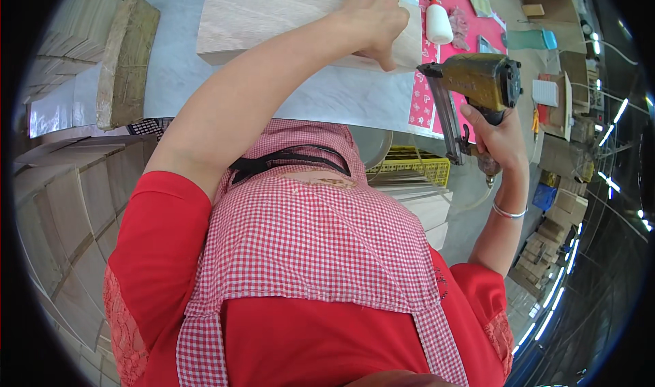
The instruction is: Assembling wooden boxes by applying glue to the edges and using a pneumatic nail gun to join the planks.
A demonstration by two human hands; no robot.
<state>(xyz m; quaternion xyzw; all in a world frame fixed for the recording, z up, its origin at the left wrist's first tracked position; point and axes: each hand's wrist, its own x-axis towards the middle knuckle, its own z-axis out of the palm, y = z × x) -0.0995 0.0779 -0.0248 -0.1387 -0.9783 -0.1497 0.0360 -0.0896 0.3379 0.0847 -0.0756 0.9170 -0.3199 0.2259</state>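
Note:
A pale wooden box (266,12) lies on the marbled table near its far side. My left hand (374,24) grips the right end of the box, its thumb down the near side and its fingers over the top. In my right hand (501,138) is a yellow and black air nail gun (475,80), held by its handle. The tip of the gun's nose is close to the box's right end; whether they touch I cannot tell. An air hose runs down from the handle.
A white glue bottle (438,24) with a red cap stands on the pink patterned sheet (424,100), right of the box. Beyond are a teal bottle (532,40) and cartons. A taped block (127,63) sits at the table's left edge. A yellow crate (413,163) is below the table.

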